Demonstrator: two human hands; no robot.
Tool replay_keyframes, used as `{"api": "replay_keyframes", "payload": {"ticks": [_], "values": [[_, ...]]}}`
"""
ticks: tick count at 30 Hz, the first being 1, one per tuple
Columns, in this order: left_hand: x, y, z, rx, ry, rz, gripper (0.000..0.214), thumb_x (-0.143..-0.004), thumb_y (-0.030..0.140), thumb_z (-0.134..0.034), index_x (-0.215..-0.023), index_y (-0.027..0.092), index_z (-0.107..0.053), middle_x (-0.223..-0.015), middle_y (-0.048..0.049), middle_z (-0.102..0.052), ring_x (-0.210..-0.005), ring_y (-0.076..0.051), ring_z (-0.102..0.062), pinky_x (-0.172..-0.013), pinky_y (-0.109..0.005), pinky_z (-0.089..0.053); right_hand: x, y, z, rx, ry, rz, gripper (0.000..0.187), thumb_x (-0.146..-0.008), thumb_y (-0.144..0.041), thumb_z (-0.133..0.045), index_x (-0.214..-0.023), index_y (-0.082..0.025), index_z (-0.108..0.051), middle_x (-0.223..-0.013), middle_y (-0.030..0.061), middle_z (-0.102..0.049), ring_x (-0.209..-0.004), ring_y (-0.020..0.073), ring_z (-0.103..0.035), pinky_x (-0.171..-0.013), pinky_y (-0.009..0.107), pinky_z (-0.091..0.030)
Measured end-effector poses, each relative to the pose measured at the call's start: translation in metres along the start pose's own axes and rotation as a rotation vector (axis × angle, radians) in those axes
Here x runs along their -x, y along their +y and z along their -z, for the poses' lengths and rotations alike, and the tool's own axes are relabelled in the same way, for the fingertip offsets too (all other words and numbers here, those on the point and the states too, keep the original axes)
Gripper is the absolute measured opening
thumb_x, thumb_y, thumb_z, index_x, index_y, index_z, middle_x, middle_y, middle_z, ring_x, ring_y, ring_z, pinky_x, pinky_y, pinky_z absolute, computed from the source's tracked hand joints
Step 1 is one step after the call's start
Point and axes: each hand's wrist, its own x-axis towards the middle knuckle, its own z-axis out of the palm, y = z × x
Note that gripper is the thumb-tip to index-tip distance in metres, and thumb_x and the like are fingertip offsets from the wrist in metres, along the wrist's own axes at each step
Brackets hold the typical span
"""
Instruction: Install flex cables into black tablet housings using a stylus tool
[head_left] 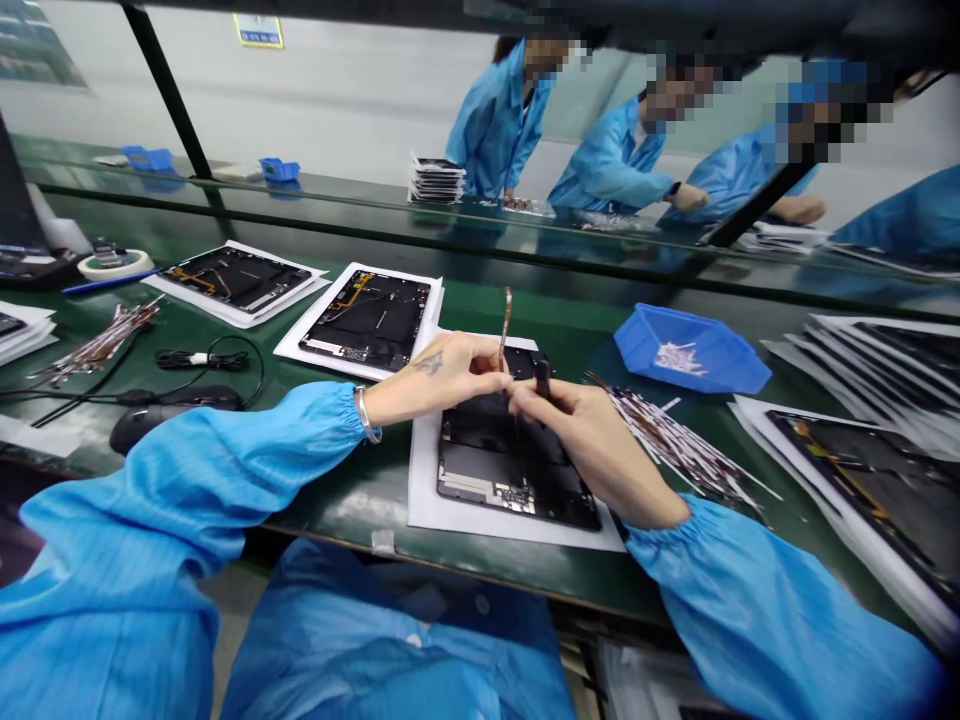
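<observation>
A thin brown flex cable (pixel 508 315) stands upright from the pinched fingers of my left hand (pixel 457 368). My right hand (pixel 574 415) is closed too, its thumb and fingertips meeting those of the left at the cable's lower end. What exactly the right fingers grip is hidden; a small black piece (pixel 541 375) shows at its index finger. Both hands are above an opened black tablet housing (pixel 487 465), with a circuit board along its near edge. The housing lies on white paper (pixel 424 490), partly covered by my hands.
Loose flex cables (pixel 682 445) lie right of the housing, below a blue bin (pixel 690 350) holding small white scraps. More tablet housings (pixel 367 315) rest on paper to the left; a stack (pixel 885 380) stands right. A mouse (pixel 172 410) and cables are at left. Co-workers (pixel 615 170) sit across the bench.
</observation>
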Motion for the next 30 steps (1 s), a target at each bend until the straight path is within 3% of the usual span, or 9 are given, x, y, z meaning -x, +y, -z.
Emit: {"api": "replay_keyframes", "payload": {"ticks": [2, 4, 8, 12, 16, 20, 30], "values": [[0.002, -0.002, 0.005, -0.014, 0.014, 0.02, 0.019, -0.087, 0.028, -0.059, -0.076, 0.013, -0.065, -0.065, 0.0023, -0.061, -0.062, -0.011, -0.054, -0.058, -0.021, -0.038, 0.001, 0.002, 0.003, -0.049, 0.031, 0.029, 0.033, -0.086, -0.05, -0.065, -0.095, -0.021, -0.076, -0.088, 0.0031, -0.068, -0.093, 0.0226, -0.06, -0.084, 0.032, -0.044], [0.005, -0.005, 0.01, -0.015, 0.018, 0.059, 0.018, -0.086, 0.028, -0.06, -0.075, 0.013, -0.064, -0.067, 0.0011, -0.063, -0.064, -0.012, -0.056, -0.061, -0.022, -0.04, 0.003, 0.001, 0.007, -0.088, 0.058, 0.022, 0.037, -0.089, -0.053, -0.063, -0.106, -0.023, -0.075, -0.089, 0.0028, -0.068, -0.089, 0.0208, -0.06, -0.08, 0.031, -0.046], [0.008, -0.016, 0.012, 0.051, -0.013, 0.155, 0.018, -0.083, 0.028, -0.061, -0.075, 0.013, -0.064, -0.069, -0.0001, -0.064, -0.065, -0.012, -0.057, -0.062, -0.023, -0.041, 0.005, -0.005, 0.011, -0.234, 0.098, -0.079, 0.044, -0.08, -0.061, -0.07, -0.094, -0.02, -0.077, -0.064, 0.0006, -0.059, -0.058, 0.0141, -0.053, -0.055, 0.027, -0.044], [0.009, -0.022, 0.008, 0.087, -0.093, 0.197, 0.02, -0.082, 0.031, -0.061, -0.074, 0.013, -0.064, -0.066, -0.0001, -0.062, -0.063, -0.012, -0.056, -0.058, -0.022, -0.039, 0.005, -0.008, 0.008, -0.343, -0.011, -0.176, 0.045, -0.068, -0.056, -0.083, -0.092, -0.018, -0.077, -0.071, 0.0059, -0.07, -0.066, 0.0195, -0.066, -0.062, 0.031, -0.056], [0.011, -0.015, 0.008, 0.013, -0.164, 0.187, 0.017, -0.082, 0.027, -0.059, -0.074, 0.014, -0.065, -0.065, 0.001, -0.061, -0.062, -0.012, -0.054, -0.056, -0.023, -0.037, 0.007, -0.005, 0.004, -0.213, -0.099, -0.164, 0.036, -0.073, -0.047, -0.082, -0.09, -0.017, -0.076, -0.072, 0.0074, -0.073, -0.069, 0.022, -0.071, -0.066, 0.032, -0.059], [0.014, -0.005, 0.01, -0.04, -0.214, 0.163, 0.016, -0.085, 0.024, -0.058, -0.074, 0.014, -0.064, -0.069, 0.0007, -0.062, -0.066, -0.013, -0.055, -0.058, -0.023, -0.035, 0.009, -0.005, 0.001, -0.041, -0.027, -0.035, 0.032, -0.079, -0.049, -0.076, -0.078, -0.017, -0.074, -0.068, 0.0053, -0.071, -0.061, 0.0193, -0.068, -0.059, 0.029, -0.055], [0.016, 0.003, 0.012, -0.168, -0.296, 0.092, 0.017, -0.091, 0.019, -0.057, -0.074, 0.015, -0.057, -0.067, 0.0031, -0.055, -0.063, -0.012, -0.048, -0.06, -0.024, -0.03, 0.008, -0.007, -0.001, -0.049, -0.099, -0.082, 0.037, -0.077, -0.053, -0.076, -0.081, -0.016, -0.074, -0.07, 0.0063, -0.072, -0.063, 0.0208, -0.069, -0.061, 0.03, -0.056]]}}
